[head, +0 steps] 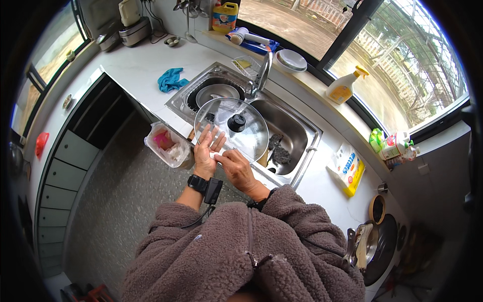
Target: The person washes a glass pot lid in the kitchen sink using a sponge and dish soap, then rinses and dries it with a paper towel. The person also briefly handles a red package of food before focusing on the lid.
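My left hand (pixel 205 153) is palm up in front of the sink, its fingers apart. Against its thumb side, my right hand (pixel 237 170) pinches a small white thing (pixel 213 154), too small and covered to name. Just beyond my hands, a round glass pot lid (pixel 249 141) with a black knob (pixel 236 123) lies across the front of the double steel sink (pixel 315 136). My left fingers overlap the lid's near edge in the picture; whether they touch it I cannot tell. Behind the lid, a grey metal pan (pixel 217 92) sits in the left basin.
Below the counter edge stands a lined trash bin (pixel 181 160). A teal cloth (pixel 171 80) lies left of the sink, beneath the faucet (pixel 264 71) level. Dark scrubbers (pixel 279 153) lie in the right basin. A white-and-yellow packet (pixel 347 170) and spray bottle (pixel 344 88) are rightward.
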{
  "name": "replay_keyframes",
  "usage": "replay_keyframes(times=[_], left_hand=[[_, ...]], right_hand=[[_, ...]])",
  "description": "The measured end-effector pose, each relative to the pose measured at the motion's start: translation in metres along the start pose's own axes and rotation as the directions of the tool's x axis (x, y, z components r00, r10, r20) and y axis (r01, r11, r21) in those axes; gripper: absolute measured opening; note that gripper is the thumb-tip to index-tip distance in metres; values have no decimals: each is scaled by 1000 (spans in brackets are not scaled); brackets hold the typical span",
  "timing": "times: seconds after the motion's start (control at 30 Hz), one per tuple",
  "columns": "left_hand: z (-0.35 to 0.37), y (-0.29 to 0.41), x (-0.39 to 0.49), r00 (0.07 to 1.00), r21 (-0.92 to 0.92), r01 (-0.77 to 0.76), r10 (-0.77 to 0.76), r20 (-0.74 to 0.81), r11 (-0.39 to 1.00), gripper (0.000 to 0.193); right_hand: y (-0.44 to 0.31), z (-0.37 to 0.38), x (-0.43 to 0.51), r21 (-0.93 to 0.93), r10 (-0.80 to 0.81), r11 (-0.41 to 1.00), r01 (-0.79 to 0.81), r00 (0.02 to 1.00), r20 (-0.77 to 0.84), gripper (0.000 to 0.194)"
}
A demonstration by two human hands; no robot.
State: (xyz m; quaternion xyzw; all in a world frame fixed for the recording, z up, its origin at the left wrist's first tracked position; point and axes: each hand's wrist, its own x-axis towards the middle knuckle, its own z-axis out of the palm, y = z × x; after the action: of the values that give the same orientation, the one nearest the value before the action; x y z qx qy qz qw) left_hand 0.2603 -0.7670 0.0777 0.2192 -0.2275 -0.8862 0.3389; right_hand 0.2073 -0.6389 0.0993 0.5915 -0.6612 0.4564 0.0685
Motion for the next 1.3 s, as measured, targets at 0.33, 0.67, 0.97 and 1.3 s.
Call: replay_keyframes(times=[0.33,0.67,0.97,1.3], left_hand=[[-16,28,-11,998,-59,32,-29,63,998,44],[5,25,-28,973,191,-5,-40,229,982,35],[1,6,-17,980,187,39,-74,185,982,34],[-5,18,-12,1000,162,-5,2,22,987,51]], right_hand=[[85,-55,11,-200,212,935,-293,913,-349,9],[135,-49,70,-121,549,806,-579,808,-214,12],[45,-11,84,-20,134,991,-133,986,99,9],[-13,-11,22,-29,-117,991,132,945,304,19]])
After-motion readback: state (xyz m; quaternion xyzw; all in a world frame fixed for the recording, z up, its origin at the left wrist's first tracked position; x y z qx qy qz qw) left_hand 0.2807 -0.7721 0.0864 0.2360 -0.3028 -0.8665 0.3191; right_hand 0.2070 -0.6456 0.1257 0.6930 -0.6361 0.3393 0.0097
